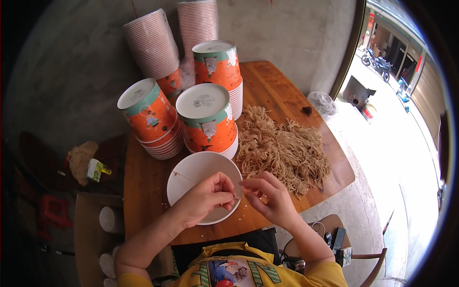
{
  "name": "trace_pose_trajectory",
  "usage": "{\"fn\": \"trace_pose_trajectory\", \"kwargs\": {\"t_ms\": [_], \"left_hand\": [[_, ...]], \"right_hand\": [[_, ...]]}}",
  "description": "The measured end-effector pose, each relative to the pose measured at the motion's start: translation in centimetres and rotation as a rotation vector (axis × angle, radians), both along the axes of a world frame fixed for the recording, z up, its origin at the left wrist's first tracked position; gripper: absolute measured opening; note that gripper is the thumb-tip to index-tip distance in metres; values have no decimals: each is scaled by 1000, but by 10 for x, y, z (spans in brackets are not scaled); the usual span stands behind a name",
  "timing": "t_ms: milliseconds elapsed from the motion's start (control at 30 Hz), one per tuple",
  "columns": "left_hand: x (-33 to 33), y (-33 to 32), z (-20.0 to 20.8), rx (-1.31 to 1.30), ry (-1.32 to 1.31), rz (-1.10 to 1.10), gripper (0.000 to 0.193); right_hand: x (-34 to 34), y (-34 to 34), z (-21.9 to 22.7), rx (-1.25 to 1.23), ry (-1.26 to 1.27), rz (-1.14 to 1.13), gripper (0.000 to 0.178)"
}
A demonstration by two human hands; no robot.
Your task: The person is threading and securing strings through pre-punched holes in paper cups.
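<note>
Left hand (211, 197) pinched thin cord (176, 173) above white paper tub (179, 191), center frame.
Right hand (268, 197) was half-curled alongside; grip could not be determined.

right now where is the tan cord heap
In the head view, the heap of tan stringy cord lies on the right side of the brown wooden table, right of the stacked orange paper buckets and just beyond the right hand.

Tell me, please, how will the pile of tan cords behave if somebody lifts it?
The pile of tan cords would probably droop, since its thin strands lie loose and wavy. Some may tangle or trail, as many overlap. It seems unlikely to roll, lying spread across the table.
</note>
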State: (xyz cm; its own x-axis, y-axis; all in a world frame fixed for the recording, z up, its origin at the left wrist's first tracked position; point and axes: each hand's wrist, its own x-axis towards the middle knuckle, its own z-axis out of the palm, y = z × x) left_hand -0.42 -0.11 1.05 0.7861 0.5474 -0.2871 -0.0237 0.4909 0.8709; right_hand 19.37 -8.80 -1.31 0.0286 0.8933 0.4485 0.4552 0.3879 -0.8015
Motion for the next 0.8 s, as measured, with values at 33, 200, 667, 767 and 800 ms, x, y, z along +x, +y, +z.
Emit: {"fn": "trace_pose_trajectory", "kwargs": {"t_ms": [33, 200, 667, 767, 800], "left_hand": [[0, 0, 1, -12, -6, 7, 14], [0, -2, -1, -39, -43, 33, 13], [-1, -5, -3, -53, -57, 12, 12], [-3, -4, -1, -98, -57, 41, 12], [-5, -4, -1, -99, -58, 43, 12]], "right_hand": [[1, 2, 1, 38, -92, 26, 19], [0, 5, 4, 55, -172, 80, 20], [-6, 7, -16, -252, 456, 218, 15], [-7, 7, -2, -83, 161, 206, 15], [-8, 8, -2, -83, 160, 208, 15]]}}
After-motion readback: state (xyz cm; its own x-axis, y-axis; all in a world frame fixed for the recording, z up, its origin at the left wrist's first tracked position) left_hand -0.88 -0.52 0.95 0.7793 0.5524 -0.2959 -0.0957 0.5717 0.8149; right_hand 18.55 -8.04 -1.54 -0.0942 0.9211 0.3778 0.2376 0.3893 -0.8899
